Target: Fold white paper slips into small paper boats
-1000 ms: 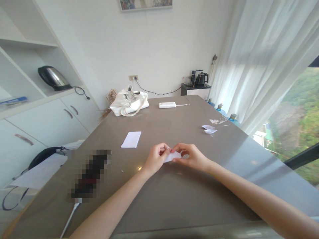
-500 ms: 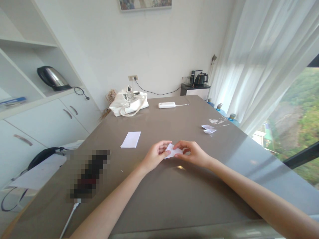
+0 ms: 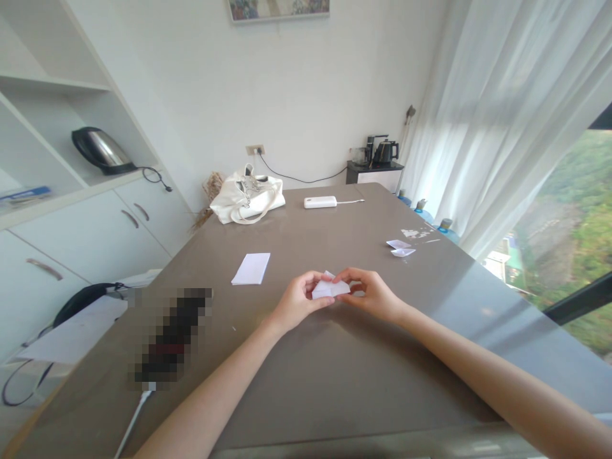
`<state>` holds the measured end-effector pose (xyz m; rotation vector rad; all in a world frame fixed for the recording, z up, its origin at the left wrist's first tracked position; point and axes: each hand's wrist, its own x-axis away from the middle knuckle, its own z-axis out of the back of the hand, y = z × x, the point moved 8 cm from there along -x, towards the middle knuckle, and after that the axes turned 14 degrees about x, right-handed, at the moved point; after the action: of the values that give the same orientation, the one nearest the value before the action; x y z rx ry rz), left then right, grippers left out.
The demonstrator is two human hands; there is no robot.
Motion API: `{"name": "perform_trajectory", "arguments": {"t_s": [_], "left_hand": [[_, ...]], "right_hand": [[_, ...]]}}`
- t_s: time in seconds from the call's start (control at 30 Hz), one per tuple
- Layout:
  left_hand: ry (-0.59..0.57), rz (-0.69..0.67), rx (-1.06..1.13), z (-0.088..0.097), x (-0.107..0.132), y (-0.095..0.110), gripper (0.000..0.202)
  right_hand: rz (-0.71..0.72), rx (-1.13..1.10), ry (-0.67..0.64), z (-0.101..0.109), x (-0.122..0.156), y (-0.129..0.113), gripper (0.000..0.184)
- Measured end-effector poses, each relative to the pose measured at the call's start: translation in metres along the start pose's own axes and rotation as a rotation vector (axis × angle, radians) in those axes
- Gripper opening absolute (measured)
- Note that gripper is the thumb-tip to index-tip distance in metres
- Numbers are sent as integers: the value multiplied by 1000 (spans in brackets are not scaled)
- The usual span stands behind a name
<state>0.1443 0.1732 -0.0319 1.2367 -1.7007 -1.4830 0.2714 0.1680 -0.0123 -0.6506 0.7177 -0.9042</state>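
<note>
Just above the middle of the brown table [image 3: 296, 363], a small folded piece of white paper [image 3: 325, 291] is held between both hands. My left hand [image 3: 300, 298] pinches its left side, thumb along the near edge and fingers behind. My right hand [image 3: 368, 292] grips the right side with thumb and fingertips. Part of the paper is hidden behind the fingers. To the left lies a stack of white paper sheets [image 3: 251, 268]. Two small folded paper pieces [image 3: 403, 252] rest at the right.
White paper scraps [image 3: 415, 234] lie by the right edge. Farther back are a white handbag [image 3: 248, 196] and a white power bank [image 3: 320, 202] with a short cable. A blurred-out dark object [image 3: 174, 335] with a white cable [image 3: 134, 421] lies at the left front.
The paper has shifted slightly in my hands and now shows a flatter, wider shape. My left thumb has moved down to its near edge.
</note>
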Motion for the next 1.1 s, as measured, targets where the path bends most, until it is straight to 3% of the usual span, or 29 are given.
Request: {"name": "perform_trajectory", "arguments": {"t_s": [0.43, 0.8, 1.1], "left_hand": [[10, -83, -87, -2, 3, 11, 31], [44, -169, -369, -2, 6, 15, 30], [60, -189, -388, -5, 9, 20, 26]], "right_hand": [[1, -75, -12, 0, 0, 0, 26], [-90, -379, -71, -8, -4, 12, 25], [-175, -419, -56, -9, -1, 8, 20]]}}
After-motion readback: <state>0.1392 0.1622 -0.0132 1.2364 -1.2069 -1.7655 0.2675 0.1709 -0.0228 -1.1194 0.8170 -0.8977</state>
